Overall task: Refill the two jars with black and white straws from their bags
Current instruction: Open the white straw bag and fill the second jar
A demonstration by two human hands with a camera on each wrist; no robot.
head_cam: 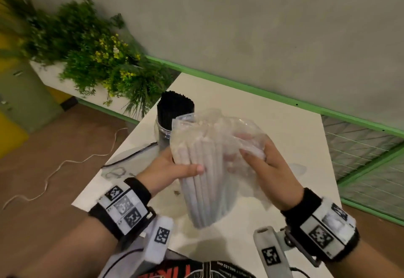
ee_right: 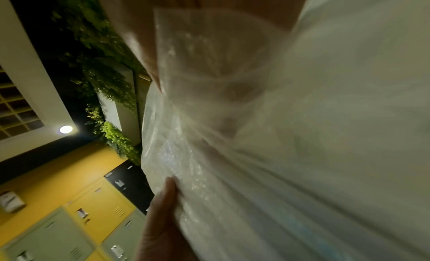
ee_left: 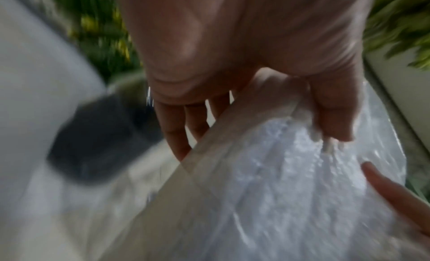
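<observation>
I hold a clear plastic bag (head_cam: pixel 207 168) full of white straws (head_cam: pixel 203 190) upright over the white table (head_cam: pixel 284 133). My left hand (head_cam: pixel 175 168) wraps around the bag's middle, thumb across the front. My right hand (head_cam: pixel 260 159) grips the crumpled loose plastic at the bag's upper right. Behind the bag stands a clear jar (head_cam: pixel 162 131) packed with black straws (head_cam: pixel 175 109). In the left wrist view my left hand (ee_left: pixel 256 99) clutches the bag (ee_left: pixel 279 191), and the black straws (ee_left: pixel 93 145) show as a dark blur. The right wrist view is filled by the bag (ee_right: pixel 256 154). A second jar is not visible.
An empty flat clear bag (head_cam: pixel 129 159) with a dark zip strip lies on the table's left part. Green plants with yellow flowers (head_cam: pixel 105 59) fill a planter at the back left. A grey wall with a green rail (head_cam: pixel 262 94) runs behind the table. A cord (head_cam: pixel 54 172) trails on the floor.
</observation>
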